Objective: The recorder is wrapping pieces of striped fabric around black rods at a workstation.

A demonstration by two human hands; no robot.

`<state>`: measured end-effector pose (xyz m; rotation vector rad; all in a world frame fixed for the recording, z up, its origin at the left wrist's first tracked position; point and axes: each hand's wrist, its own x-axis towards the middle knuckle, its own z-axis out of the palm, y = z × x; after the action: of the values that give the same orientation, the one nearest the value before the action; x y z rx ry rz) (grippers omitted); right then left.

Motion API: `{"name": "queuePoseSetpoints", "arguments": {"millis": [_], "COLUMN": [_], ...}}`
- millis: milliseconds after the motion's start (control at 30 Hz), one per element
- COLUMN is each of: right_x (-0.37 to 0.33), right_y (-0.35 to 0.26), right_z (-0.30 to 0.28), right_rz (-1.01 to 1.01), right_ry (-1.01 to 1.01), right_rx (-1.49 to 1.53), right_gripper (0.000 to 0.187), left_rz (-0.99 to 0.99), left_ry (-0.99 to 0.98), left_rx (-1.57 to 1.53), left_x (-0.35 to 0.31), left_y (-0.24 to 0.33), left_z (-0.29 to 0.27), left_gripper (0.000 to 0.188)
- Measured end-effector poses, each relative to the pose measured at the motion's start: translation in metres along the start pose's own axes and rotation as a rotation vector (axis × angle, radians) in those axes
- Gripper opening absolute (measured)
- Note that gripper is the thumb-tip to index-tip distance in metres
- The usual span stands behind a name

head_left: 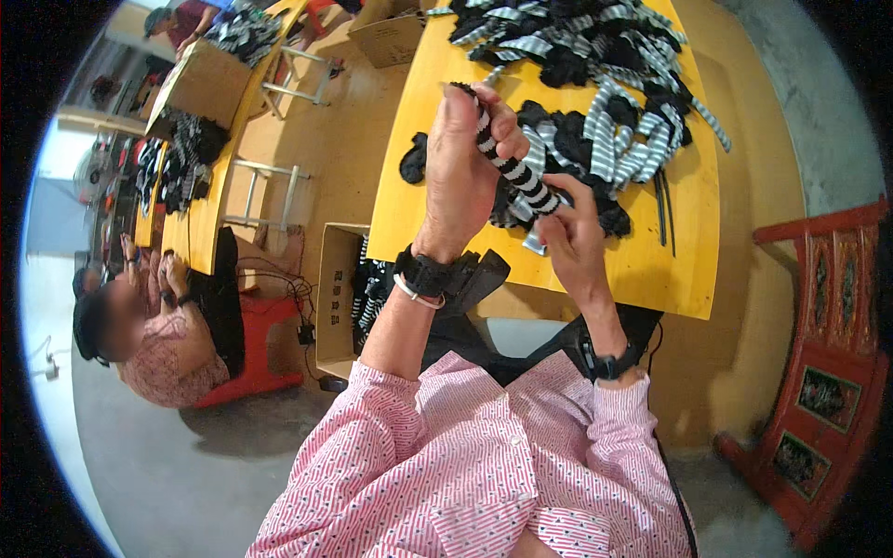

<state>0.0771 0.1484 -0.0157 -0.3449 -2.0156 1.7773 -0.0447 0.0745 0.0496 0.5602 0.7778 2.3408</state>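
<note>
A narrow black-and-white striped knit piece, which looks like a sock [514, 171], is stretched slantwise between my hands above the yellow table [414, 209]. My left hand [460, 163] is closed around its upper end, with the thumb upright along it. At the lower end, my right hand [579, 244] pinches the sock between thumb and fingers. Beyond and beside my hands lies a loose heap of grey-and-white striped socks [609, 139] with black parts. One small black bundle [414, 160] lies apart, left of my left wrist.
Two thin dark rods [665, 212] lie at the table's right. Left of the table stands an open cardboard box [337, 288] with striped knits inside. A seated person [172, 349] on a red stool [270, 339] works at another table. A carved red wooden frame [823, 372] stands at right.
</note>
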Motion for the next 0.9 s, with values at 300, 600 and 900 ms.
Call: {"name": "queuePoseSetpoints", "arguments": {"millis": [300, 600, 900], "right_x": [-0.024, -0.036, -0.044], "right_y": [-0.018, -0.009, -0.023], "right_z": [0.003, -0.01, 0.001], "right_rz": [0.013, 0.271, 0.346], "right_ry": [-0.143, -0.416, -0.5], "right_rx": [-0.015, 0.382, 0.262], "right_gripper": [0.042, 0.046, 0.047], "left_rz": [0.009, 0.016, 0.005], "left_ry": [0.048, 0.029, 0.084], "left_rx": [-0.133, -0.215, -0.26], "left_x": [-0.025, -0.043, -0.053], "left_y": [0.014, 0.016, 0.031], "left_z": [-0.019, -0.026, -0.027], "left_gripper": [0.045, 0.047, 0.045]}}
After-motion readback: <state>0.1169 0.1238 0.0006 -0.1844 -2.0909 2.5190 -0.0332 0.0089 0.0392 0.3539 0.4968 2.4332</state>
